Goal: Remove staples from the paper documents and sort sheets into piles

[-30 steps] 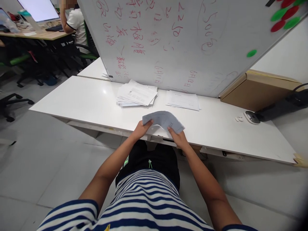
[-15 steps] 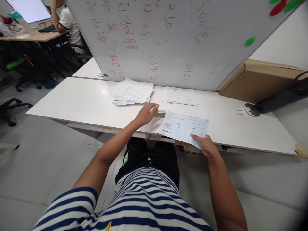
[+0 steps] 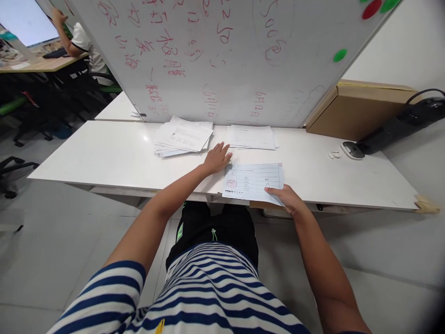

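Note:
My right hand (image 3: 290,198) pinches the lower right corner of a pale blue printed form (image 3: 255,178), thumb on top. The form has a red round stamp and handwriting, and it lies over the table's front edge. My left hand (image 3: 218,159) is at the form's upper left corner, palm down with its fingers stretched out and apart. Under it is a small light-coloured stapler-like tool, almost wholly hidden by the hand; only a bit shows near the thumb. Whether the form's corner is inside the tool cannot be seen.
Behind my left hand lies a messy stack of papers (image 3: 184,135), with a neater pile (image 3: 252,137) to its right. A whiteboard (image 3: 222,60) stands at the back of the white table (image 3: 86,157). On the right are a cardboard box (image 3: 354,111) and a black device (image 3: 399,123). A person sits far left.
My left hand has come down over the stapler-like tool, with its fingers more spread. The form has straightened a little, still in my right hand. The whole view has shifted slightly.

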### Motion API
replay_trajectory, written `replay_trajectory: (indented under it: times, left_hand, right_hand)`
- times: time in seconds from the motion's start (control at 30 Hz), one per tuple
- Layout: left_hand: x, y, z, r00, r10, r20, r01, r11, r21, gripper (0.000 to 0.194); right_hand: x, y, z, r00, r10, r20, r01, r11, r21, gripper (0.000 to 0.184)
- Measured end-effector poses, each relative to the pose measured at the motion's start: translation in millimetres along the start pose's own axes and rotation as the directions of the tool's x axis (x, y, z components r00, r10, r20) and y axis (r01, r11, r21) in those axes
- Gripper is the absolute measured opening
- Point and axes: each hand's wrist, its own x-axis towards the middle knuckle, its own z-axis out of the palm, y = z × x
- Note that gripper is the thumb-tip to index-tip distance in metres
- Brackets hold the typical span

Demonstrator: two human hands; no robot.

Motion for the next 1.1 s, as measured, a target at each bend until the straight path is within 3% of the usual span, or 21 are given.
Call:
replay_trajectory:
  times: [0.2,0.43,0.67,0.93,1.0,1.1]
  left_hand:
    - [-1.9,0.9,-1.7,1.000,0.023,-0.008,-0.023,0.999,0.025,0.057]
    - [-2.5,4.4,-4.3,0.997,0.011,0.083,-0.014,0.999,0.034,0.056]
    - [2.3,3.9,12.3,0.996,0.083,-0.037,-0.081,0.995,0.052,0.043]
    - [4.1,0.5,4.4,0.999,0.022,0.023,-0.021,0.999,-0.029,0.048]
    - [3.4,-2.0,0.8,0.999,0.028,-0.045,-0.032,0.996,-0.088,0.050]
    - [-2.7,-7.6,-3.9,0.973,0.003,-0.230,-0.042,0.985,-0.165,0.058]
  right_hand:
    - [1.6,-0.6,1.1,0.999,0.032,0.006,-0.032,0.999,-0.009,0.043]
    - [-1.7,-6.0,5.4,0.998,0.055,0.002,-0.055,0.998,0.019,0.041]
    - [0.4,-5.5,7.7,0.996,0.069,-0.051,-0.068,0.998,0.012,0.038]
    - [1.0,-3.3,6.9,0.998,0.061,-0.029,-0.060,0.998,0.012,0.035]
    - [1.7,-3.3,7.6,0.999,0.039,-0.017,-0.039,0.999,0.010,0.037]
    - [-3.1,-3.3,9.3,0.999,0.012,-0.038,-0.012,1.000,-0.026,0.040]
